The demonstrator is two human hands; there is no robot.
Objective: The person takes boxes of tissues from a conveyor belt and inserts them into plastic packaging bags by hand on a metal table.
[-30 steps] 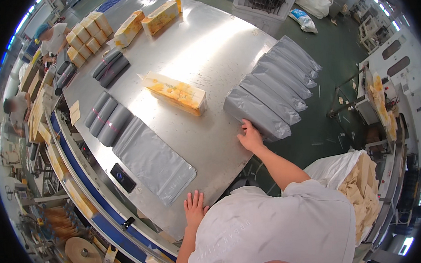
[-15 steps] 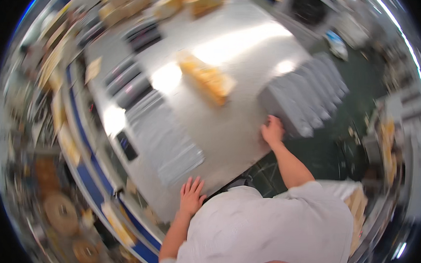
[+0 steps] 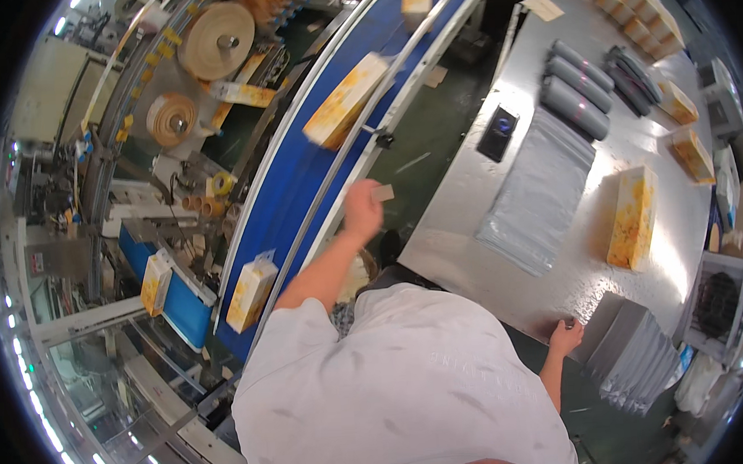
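Note:
My left hand is raised beside the near rail of the blue conveyor, and motion blurs its fingers. A small beige scrap appears just past it, and I cannot tell whether the hand touches it. My right hand rests at the metal table's near edge with its fingers loosely bent and apart. Close to it, a stack of grey plastic bags hangs over the table edge. Several yellow-and-white oblong packs ride the conveyor, among them one pack near my left arm and another farther up.
On the metal table lie flat grey bags, rolled grey bundles, a black phone-like device and a yellow-and-white pack. More packs stand at its far end. Machinery with large paper reels fills the left.
My view has swung left, bringing the conveyor to the middle. My left hand has lifted off the table's edge and moved toward the conveyor. The right hand stays by the grey stack.

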